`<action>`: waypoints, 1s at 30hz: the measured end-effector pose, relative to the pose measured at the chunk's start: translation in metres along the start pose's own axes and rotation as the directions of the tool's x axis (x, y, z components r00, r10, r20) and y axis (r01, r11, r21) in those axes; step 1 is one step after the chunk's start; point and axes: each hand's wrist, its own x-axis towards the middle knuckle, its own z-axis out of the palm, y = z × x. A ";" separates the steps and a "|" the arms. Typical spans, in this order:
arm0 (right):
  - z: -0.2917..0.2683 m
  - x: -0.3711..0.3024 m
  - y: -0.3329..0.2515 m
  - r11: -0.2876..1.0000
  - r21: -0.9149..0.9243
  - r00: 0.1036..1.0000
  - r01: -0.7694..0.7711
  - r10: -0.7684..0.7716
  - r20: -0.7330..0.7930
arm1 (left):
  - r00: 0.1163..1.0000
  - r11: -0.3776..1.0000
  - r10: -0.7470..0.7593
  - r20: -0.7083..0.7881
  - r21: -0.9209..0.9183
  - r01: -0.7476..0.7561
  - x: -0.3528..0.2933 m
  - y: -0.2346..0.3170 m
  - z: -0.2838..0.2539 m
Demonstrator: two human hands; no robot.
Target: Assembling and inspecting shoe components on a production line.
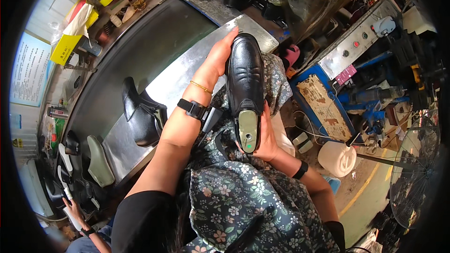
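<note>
A black leather shoe upper is stretched over a green shoe last, held toe-away above my lap. My left hand lies along the left side of its toe, and some of its fingers are hidden behind the shoe. At the heel end, my right hand grips the shoe from the right and below. To the left, another black shoe rests on the metal plate at the conveyor's edge.
A dark conveyor belt curves along the left beside a metal ledge. Beyond it, a co-worker's hand is near several shoes and a loose green last. A blue-framed machine, a white jug and a fan stand right.
</note>
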 end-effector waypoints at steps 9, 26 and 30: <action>0.004 -0.006 0.008 0.994 0.003 0.993 0.105 -0.105 -0.045 | 0.998 1.000 0.022 -0.054 0.004 -0.022 -0.007 0.000 0.004; 0.002 -0.006 0.008 0.997 0.002 0.997 0.075 -0.075 -0.018 | 0.963 0.920 0.269 0.005 0.296 -0.258 -0.037 -0.010 0.005; 0.003 -0.007 0.012 0.996 0.031 0.996 0.084 -0.084 -0.028 | 0.999 0.980 0.038 -0.025 -0.195 -0.042 -0.068 -0.036 -0.007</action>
